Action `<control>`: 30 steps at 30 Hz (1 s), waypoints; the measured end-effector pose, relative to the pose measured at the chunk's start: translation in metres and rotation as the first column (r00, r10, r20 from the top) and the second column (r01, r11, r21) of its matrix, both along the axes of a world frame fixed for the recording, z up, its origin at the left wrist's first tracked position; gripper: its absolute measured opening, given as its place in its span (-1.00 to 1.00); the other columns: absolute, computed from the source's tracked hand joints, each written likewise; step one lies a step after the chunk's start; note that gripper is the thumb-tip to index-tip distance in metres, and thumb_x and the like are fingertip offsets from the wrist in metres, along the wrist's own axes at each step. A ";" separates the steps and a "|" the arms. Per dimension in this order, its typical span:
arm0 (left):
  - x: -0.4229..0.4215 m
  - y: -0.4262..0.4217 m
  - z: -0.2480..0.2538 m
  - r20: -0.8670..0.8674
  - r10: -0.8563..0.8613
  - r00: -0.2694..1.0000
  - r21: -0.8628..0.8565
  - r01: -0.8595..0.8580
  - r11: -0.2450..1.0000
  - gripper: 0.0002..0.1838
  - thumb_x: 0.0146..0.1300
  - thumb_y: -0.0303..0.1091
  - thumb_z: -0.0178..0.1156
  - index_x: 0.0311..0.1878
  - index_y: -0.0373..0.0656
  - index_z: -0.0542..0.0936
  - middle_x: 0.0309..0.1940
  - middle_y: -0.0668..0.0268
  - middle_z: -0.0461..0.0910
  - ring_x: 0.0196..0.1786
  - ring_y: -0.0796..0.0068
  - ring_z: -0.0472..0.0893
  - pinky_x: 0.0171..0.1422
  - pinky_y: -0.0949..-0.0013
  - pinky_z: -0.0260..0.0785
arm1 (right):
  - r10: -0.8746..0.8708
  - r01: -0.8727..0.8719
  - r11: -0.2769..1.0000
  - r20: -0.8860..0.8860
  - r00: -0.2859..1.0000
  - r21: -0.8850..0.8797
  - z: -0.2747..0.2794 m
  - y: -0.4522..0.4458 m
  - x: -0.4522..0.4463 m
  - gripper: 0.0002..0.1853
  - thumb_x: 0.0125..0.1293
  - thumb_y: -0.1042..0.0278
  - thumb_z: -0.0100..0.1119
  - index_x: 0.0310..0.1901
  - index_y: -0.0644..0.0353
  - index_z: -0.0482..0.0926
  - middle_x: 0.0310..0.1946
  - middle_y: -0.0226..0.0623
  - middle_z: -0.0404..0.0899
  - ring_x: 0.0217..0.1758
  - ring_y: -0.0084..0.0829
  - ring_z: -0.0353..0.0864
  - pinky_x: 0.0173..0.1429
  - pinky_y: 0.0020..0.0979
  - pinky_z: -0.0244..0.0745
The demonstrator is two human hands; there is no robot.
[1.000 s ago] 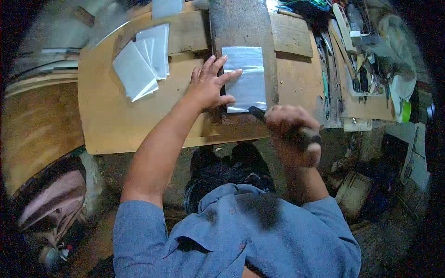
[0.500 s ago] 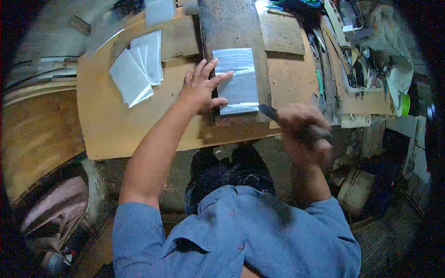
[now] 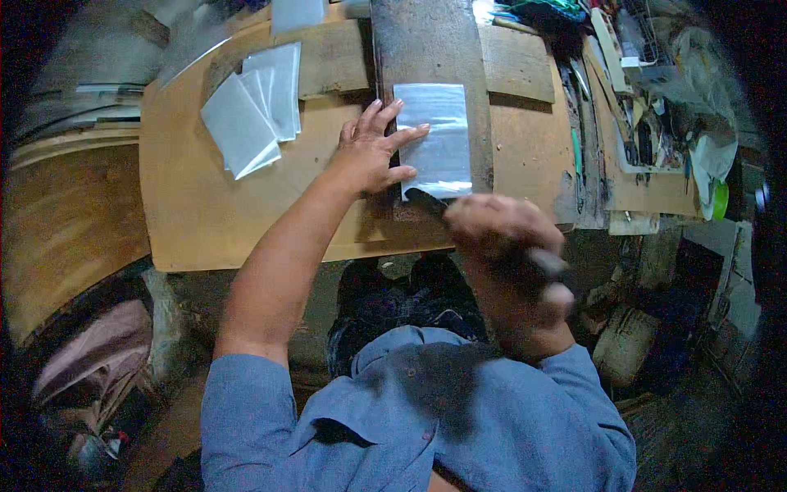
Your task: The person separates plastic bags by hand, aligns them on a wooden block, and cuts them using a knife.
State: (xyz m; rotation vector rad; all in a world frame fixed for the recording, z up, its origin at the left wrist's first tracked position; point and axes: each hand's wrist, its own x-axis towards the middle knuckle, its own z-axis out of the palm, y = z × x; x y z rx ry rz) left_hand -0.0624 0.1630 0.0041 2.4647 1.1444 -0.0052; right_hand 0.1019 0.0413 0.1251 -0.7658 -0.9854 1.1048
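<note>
A clear plastic packet (image 3: 438,152) lies flat on a dark wooden board (image 3: 430,49). My left hand (image 3: 373,156) has its fingers spread, with fingertips resting on the packet's left edge. A dark-bladed tool like a knife (image 3: 425,202) is gripped in my right hand (image 3: 512,238), which is blurred by motion. The blade's tip is at the lower left corner of the packet, close to my left thumb. Left of the board, several similar plastic packets (image 3: 239,123) lie fanned out on the tabletop (image 3: 205,221).
Wooden planks lie left (image 3: 332,61) and right (image 3: 518,66) of the board. Another plastic sheet (image 3: 297,14) is at the top. A tray (image 3: 656,168) of assorted tools stands at the right, beside a crumpled plastic bag (image 3: 711,160).
My right hand moved right with the blade, then came back left along the packet's bottom edge. My left hand has stayed on the packet. The view shifted slightly and back.
</note>
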 end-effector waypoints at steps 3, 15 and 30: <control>0.001 -0.001 0.002 0.000 0.015 1.000 0.012 -0.015 1.000 -0.23 -0.01 0.16 0.30 0.32 0.64 0.23 0.48 0.38 -0.14 0.50 0.07 -0.13 0.43 -0.22 -0.18 | 0.007 -0.011 0.996 -0.045 0.999 -0.091 -0.013 0.011 0.001 -0.36 0.07 -0.37 0.14 -0.46 0.21 0.33 -0.55 -0.21 0.38 -0.45 -0.27 0.37 -0.26 -0.26 0.32; 0.001 -0.001 0.001 -0.008 0.022 1.000 0.000 -0.022 1.000 -0.21 -0.03 0.18 0.31 0.33 0.64 0.22 0.49 0.39 -0.14 0.50 0.09 -0.13 0.40 -0.24 -0.17 | -0.059 0.053 0.997 -0.116 0.991 -0.055 0.004 0.004 0.022 -0.28 -0.03 -0.44 0.19 -0.41 0.24 0.36 -0.54 -0.29 0.30 -0.44 -0.35 0.28 -0.26 -0.29 0.23; 0.001 -0.001 0.002 -0.020 0.013 1.000 -0.001 -0.013 1.000 -0.22 0.00 0.17 0.30 0.33 0.63 0.20 0.48 0.39 -0.13 0.51 0.15 -0.15 0.42 -0.21 -0.16 | -0.025 0.023 1.000 -0.091 0.996 -0.014 -0.004 -0.002 0.058 -0.29 0.03 -0.39 0.16 -0.41 0.29 0.35 -0.49 -0.27 0.28 -0.38 -0.34 0.29 -0.27 -0.32 0.22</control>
